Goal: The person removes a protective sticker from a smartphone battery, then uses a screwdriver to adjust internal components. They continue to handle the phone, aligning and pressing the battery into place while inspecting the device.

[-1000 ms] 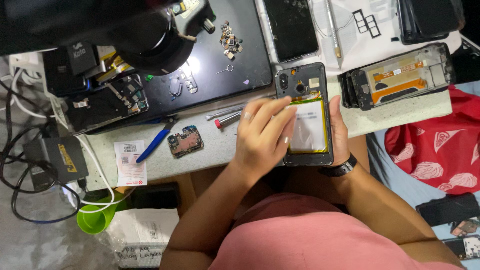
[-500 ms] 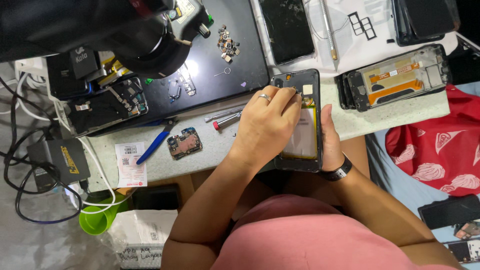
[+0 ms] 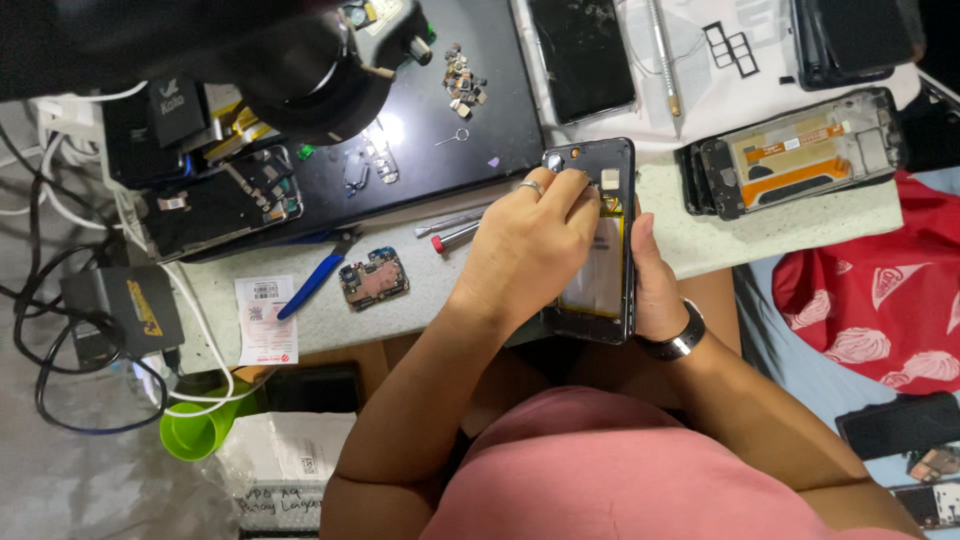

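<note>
left of the opened phone (image 3: 600, 262), a loose circuit board (image 3: 373, 278) is lying on the mat, already out. the left hand (image 3: 530, 245) is pressing curled fingers into the phone's upper interior, pinching something i cannot make out. the right hand (image 3: 655, 290) is gripping the phone's edge; the battery is seemingly still seated.

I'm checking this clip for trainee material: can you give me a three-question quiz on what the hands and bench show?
1. True or false: the opened phone has its back cover fitted.
2. Which hand cradles the phone from its outer edge? A left hand B right hand
3. What lies just left of the loose circuit board?

Key: 1 false, its insides show. 2 B; the left hand presses on the upper part. 3 The blue-handled cutters.
</note>
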